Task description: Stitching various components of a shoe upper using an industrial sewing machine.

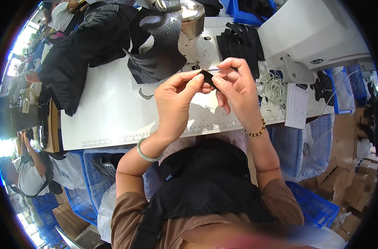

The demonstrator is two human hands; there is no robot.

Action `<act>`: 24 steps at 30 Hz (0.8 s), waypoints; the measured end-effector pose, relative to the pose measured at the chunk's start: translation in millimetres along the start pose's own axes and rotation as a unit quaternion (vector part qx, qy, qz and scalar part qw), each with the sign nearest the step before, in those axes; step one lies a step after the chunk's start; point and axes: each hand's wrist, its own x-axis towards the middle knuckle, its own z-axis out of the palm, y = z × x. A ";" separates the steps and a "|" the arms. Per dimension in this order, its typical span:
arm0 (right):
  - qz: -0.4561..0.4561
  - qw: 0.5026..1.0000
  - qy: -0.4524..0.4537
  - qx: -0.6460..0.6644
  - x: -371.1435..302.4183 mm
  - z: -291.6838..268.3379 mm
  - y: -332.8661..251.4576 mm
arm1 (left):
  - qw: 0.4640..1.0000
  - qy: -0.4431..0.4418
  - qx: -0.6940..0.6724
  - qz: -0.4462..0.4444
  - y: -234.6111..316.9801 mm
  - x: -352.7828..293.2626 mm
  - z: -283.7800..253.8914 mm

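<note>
Above the front part of the white sewing table, my left hand (175,101) pinches one end of a small black fabric piece (208,79) between thumb and forefinger. My right hand (242,93) holds the other end with its thumb. A thin, greyish, rod-like thing (214,69) shows by the right forefinger; its kind is too small to make out. Just beyond my hands lies a grey and black patterned shoe upper (151,68). A stack of black strips (241,43) rests on the table past my right hand.
A white sewing machine body (317,33) stands at the right, beside a tangle of pale cord (272,87) and a paper sheet (296,106). Black fabric (93,37) is heaped at the far left. Blue crates (83,199) flank me below the ruler-marked table edge (156,135). Another person (31,172) is at the left.
</note>
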 end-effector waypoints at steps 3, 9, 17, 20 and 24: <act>-0.015 0.997 -0.059 -0.036 5.9 -5.1 -14.8 | 0.995 -0.060 0.007 -0.074 13.5 -1.1 -11.7; -0.066 0.960 -0.201 -0.185 20.1 -13.8 -38.3 | 0.967 -0.181 0.145 -0.105 59.5 15.3 -16.8; -0.249 0.864 -0.114 -0.422 12.0 -6.4 -34.4 | 0.979 -0.128 0.147 -0.058 60.6 10.9 -14.5; -0.255 0.859 -0.116 -0.428 18.3 -5.9 -34.9 | 0.979 -0.116 0.162 -0.043 57.3 14.9 -16.9; -0.256 0.859 -0.116 -0.428 15.8 -2.1 -42.2 | 0.982 -0.109 0.152 -0.016 62.9 11.6 -10.7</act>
